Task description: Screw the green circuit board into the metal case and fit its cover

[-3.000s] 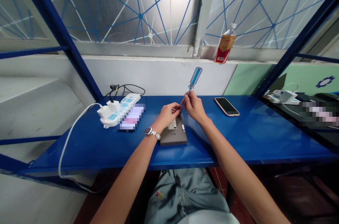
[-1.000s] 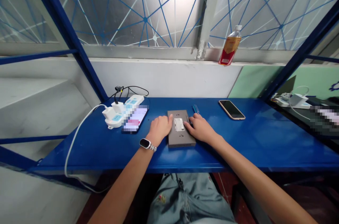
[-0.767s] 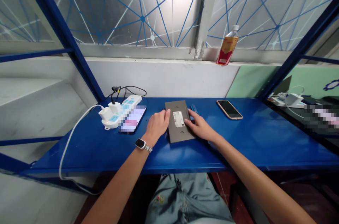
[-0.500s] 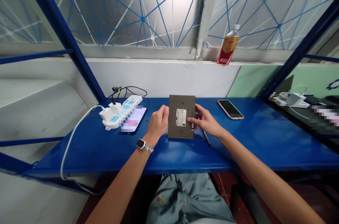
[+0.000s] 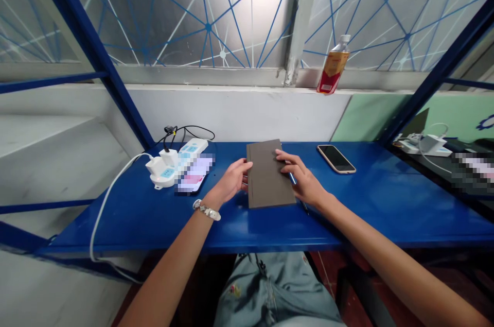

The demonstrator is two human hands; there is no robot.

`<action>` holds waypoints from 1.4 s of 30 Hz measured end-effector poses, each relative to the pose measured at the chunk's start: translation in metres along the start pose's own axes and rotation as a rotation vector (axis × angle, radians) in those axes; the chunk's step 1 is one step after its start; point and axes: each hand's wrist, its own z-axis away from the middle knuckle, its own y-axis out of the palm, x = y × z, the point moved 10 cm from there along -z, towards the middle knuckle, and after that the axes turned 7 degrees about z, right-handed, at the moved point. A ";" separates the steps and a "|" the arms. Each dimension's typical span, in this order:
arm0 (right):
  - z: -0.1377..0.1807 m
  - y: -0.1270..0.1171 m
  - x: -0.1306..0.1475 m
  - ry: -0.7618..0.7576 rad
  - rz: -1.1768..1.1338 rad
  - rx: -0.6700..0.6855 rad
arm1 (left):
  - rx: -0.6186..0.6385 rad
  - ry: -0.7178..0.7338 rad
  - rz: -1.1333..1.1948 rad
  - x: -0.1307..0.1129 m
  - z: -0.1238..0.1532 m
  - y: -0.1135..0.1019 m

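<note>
A brown-grey notebook is tilted up over the desk between my hands, its plain cover facing me. My left hand grips its left edge, thumb on the cover and fingers partly behind. My right hand is at the right edge, its fingertips curled onto the cover; the thumb is hidden. A slim pen shows beside the right fingers, and a dark tip appears below that hand. Whether both parts belong to one pen, I cannot tell.
On the blue desk, a white power strip with plugs and cables stands left, beside a lit phone. Another phone lies right. A bottle stands on the sill. Blue frame posts flank the desk.
The notebook has turned over from its labelled side to a plain cover and is now skewed. My left hand has rolled palm-up at its edge; my right fingers have shifted onto the cover.
</note>
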 end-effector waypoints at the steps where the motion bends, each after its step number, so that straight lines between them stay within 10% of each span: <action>1: 0.001 -0.005 -0.011 0.111 -0.036 -0.045 | 0.017 0.009 -0.008 0.001 0.000 0.002; 4: 0.016 -0.004 -0.054 0.599 -0.347 -0.084 | 0.046 0.033 -0.038 0.001 -0.001 0.006; 7: 0.035 0.035 -0.060 0.967 -0.737 0.214 | 0.047 0.045 -0.071 0.000 -0.001 0.008; 15: 0.039 0.029 -0.052 1.118 -0.791 0.314 | 0.039 0.057 -0.097 -0.006 0.000 -0.001; 21: -0.002 -0.049 -0.089 0.985 -0.522 0.055 | -0.088 0.029 -0.098 -0.005 -0.006 -0.022; 24: -0.049 -0.061 -0.093 0.781 -0.221 0.138 | -0.130 -0.042 -0.149 0.005 -0.009 -0.025; 31: -0.109 0.032 -0.106 0.385 0.606 0.555 | -0.190 -0.149 -0.282 0.017 -0.003 -0.022; 42: -0.085 0.112 -0.147 0.399 0.532 0.653 | -0.315 -0.064 -0.669 0.010 -0.010 -0.044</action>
